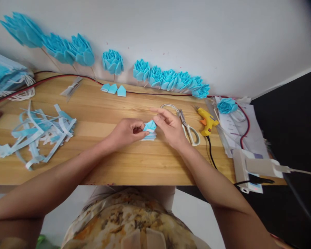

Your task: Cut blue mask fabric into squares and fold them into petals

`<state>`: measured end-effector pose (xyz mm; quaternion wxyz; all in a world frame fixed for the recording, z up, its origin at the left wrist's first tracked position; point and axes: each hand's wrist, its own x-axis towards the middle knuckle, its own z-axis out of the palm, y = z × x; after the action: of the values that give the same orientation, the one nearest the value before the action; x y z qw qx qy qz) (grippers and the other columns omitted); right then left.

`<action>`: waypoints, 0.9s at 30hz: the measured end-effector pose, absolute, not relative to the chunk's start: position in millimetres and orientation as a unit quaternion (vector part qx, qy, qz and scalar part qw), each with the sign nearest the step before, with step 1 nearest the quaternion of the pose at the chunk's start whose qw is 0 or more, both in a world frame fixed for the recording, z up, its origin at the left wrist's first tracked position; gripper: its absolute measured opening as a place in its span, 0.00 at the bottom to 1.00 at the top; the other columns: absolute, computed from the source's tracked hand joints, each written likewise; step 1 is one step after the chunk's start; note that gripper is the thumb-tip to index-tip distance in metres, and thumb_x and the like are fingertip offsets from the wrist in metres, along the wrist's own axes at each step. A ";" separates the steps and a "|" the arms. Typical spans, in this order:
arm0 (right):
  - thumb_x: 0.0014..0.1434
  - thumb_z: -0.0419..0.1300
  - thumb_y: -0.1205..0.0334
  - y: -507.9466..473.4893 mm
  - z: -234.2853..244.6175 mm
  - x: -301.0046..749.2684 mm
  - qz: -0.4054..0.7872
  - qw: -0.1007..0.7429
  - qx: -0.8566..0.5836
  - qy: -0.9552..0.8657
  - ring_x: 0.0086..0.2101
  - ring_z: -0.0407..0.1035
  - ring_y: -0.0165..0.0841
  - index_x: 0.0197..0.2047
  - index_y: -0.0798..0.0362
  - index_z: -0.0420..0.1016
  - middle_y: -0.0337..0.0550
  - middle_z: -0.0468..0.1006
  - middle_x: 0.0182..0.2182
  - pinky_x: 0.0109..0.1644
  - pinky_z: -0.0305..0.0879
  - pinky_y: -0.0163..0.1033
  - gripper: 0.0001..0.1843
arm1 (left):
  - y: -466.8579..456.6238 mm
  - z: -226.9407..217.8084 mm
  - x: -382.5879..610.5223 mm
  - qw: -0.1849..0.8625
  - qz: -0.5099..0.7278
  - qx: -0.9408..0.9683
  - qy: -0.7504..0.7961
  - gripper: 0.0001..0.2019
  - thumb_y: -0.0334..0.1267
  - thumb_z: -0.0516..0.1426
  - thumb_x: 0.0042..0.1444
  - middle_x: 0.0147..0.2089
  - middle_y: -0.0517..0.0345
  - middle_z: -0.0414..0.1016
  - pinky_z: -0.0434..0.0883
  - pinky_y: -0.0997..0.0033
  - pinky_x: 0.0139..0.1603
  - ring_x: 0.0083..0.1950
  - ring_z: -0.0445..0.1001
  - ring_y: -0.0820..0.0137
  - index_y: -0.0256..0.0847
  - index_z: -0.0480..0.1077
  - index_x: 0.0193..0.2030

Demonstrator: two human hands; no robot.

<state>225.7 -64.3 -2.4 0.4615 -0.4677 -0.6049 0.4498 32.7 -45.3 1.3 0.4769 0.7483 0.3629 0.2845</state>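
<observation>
Between my two hands is a small folded blue piece [150, 126] with a white strip along its lower edge; it looks like fabric or paper. My left hand [131, 132] pinches its left side between thumb and fingers. At its upper right, the thumb and fingertips of my right hand [171, 127] close on the other side. Just below lies a small stack of pale blue pieces [148, 137] on the table. Several pointed folded blue pieces [121, 91] rest farther back. Scissors [188, 128] with white handles and a roll of tape [170, 106] lie beside my right hand.
Blue flowers on sticks [112, 62] lean along the wall. Cut strips [41, 129] are heaped at left, near a stack of blue masks [5, 74]. A yellow glue gun [206, 121], papers [245, 128] and a power strip [242, 166] with cables occupy the right.
</observation>
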 end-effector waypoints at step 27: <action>0.63 0.56 0.66 -48.3 17.7 282.9 0.036 0.069 -0.601 -0.795 0.36 0.73 0.37 0.40 0.52 0.78 0.45 0.82 0.38 0.36 0.55 0.38 0.08 | -35.1 2.4 28.5 0.561 0.386 0.590 0.434 0.10 0.40 0.61 0.51 0.21 0.65 0.63 0.58 0.73 0.28 0.24 0.59 0.76 0.41 0.67 0.24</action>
<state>282.9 -48.3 17.7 0.0685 -0.6012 -0.7953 0.0363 28.5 -35.1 2.4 0.5607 0.5902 0.4336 0.3863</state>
